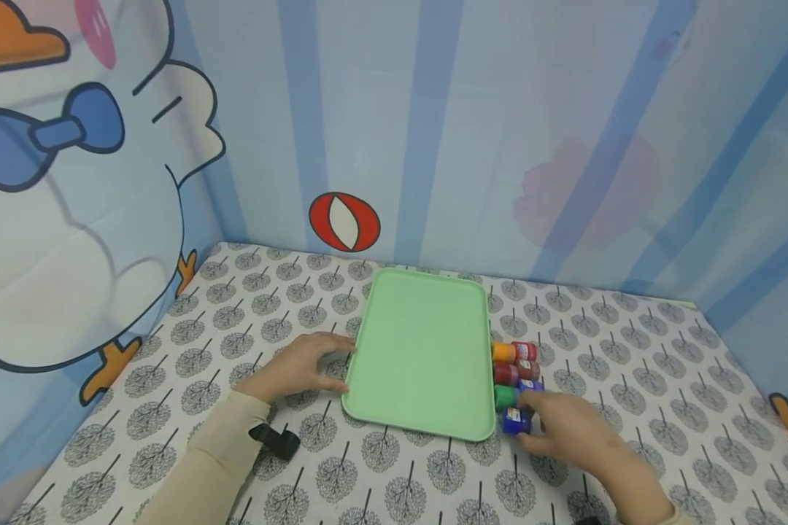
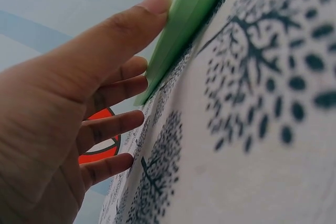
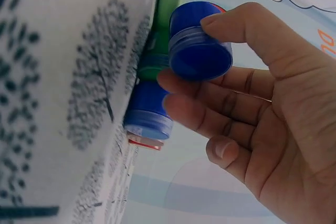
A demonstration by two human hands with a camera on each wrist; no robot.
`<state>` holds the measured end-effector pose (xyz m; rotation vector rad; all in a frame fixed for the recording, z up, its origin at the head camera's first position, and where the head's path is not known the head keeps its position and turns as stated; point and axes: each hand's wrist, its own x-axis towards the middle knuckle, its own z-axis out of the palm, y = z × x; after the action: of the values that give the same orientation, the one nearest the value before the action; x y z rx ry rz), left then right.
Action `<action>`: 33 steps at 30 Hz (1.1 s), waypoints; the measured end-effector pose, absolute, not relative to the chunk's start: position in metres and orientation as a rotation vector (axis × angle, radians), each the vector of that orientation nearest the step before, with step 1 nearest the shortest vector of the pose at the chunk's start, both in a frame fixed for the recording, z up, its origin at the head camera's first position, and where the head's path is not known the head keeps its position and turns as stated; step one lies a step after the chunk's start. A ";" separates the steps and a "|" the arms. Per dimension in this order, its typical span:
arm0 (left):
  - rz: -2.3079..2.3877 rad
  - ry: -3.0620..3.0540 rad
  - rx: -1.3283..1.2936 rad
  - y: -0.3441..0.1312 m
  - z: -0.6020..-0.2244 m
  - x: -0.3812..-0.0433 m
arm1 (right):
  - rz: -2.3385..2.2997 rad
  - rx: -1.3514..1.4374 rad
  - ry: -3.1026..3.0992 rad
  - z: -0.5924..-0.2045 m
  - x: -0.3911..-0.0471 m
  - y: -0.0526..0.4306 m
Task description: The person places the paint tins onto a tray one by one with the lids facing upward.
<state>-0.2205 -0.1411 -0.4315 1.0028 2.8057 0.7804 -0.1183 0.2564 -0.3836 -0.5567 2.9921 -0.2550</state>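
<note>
A light green tray [image 1: 423,350] lies on the patterned cloth. At its left rim is my left hand [image 1: 305,368], fingers spread and fairly straight; the thumb [image 2: 155,6] touches or nearly touches the rim. Beside the tray's right edge, my right hand [image 1: 571,430] pinches a small dark blue paint jar [image 1: 516,421] between thumb and fingers. That jar [image 3: 197,40] looks raised and tilted in the right wrist view. Just behind it sit a green jar [image 1: 505,397] and another blue jar [image 3: 147,108], the latter partly covered by my fingers in the head view.
Farther along the tray's right side stand several more jars: dark red [image 1: 505,374], brownish [image 1: 528,369], orange [image 1: 503,352] and red [image 1: 524,351]. A tree-print cloth [image 1: 236,313] covers the table. Behind rises a striped blue curtain [image 1: 381,131] with cartoon figures.
</note>
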 end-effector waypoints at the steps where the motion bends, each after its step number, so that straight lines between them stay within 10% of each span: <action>1: 0.779 2.806 1.006 -0.141 -0.431 -0.220 | -0.278 -0.556 2.990 -0.383 -0.118 0.257; 33: 0.760 2.825 1.051 -0.141 -0.432 -0.221 | -0.297 -0.934 3.037 -0.374 -0.133 0.218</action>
<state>-0.2209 -0.1412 -0.4320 1.0506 2.8255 0.7603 -0.1326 0.2183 -0.3742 -0.9344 3.0372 -0.2975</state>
